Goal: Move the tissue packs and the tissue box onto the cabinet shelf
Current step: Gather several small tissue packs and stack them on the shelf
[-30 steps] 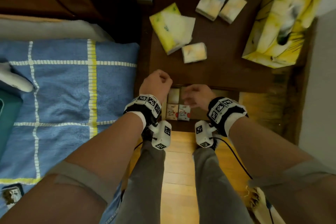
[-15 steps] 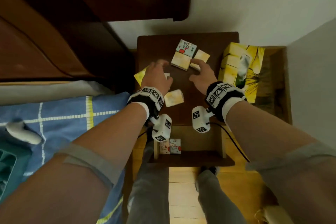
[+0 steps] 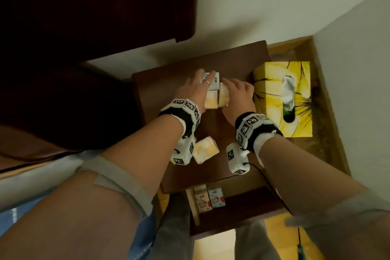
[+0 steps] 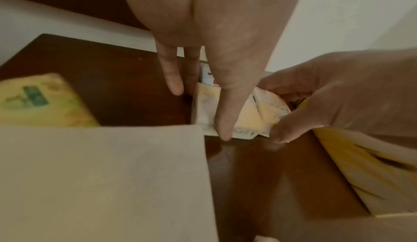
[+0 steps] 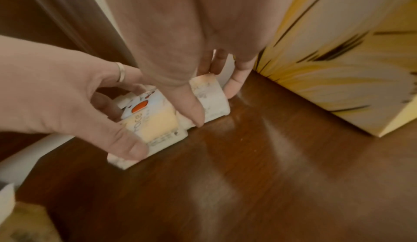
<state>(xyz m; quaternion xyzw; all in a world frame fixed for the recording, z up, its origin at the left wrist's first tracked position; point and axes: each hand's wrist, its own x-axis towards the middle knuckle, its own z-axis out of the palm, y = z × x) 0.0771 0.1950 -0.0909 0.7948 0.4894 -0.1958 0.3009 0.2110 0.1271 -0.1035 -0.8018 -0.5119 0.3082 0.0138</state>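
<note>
On the dark cabinet top (image 3: 238, 65), my left hand (image 3: 207, 88) grips a small tissue pack with a red print (image 5: 153, 121), thumb on its near side and fingers behind it. Right beside it, my right hand (image 3: 230, 91) pinches a second small pack (image 5: 212, 99) between thumb and fingers. Both packs still rest on the wood and touch each other. The yellow tissue box (image 3: 282, 99) stands just right of my right hand. Another small pack (image 3: 205, 150) lies near my left wrist. Several packs (image 3: 209, 198) stand on the shelf (image 3: 253, 207) below.
A flat yellow soft pack (image 4: 40, 101) lies on the cabinet top to the left, hidden under my arm in the head view. A dark headboard (image 3: 95, 17) and the bed (image 3: 31, 186) border the left side. White walls (image 3: 295, 6) close off the back and right.
Both hands rose from the lower shelf, reached to the back of the cabinet top and closed round the two far packs. My head view lifted with them.
</note>
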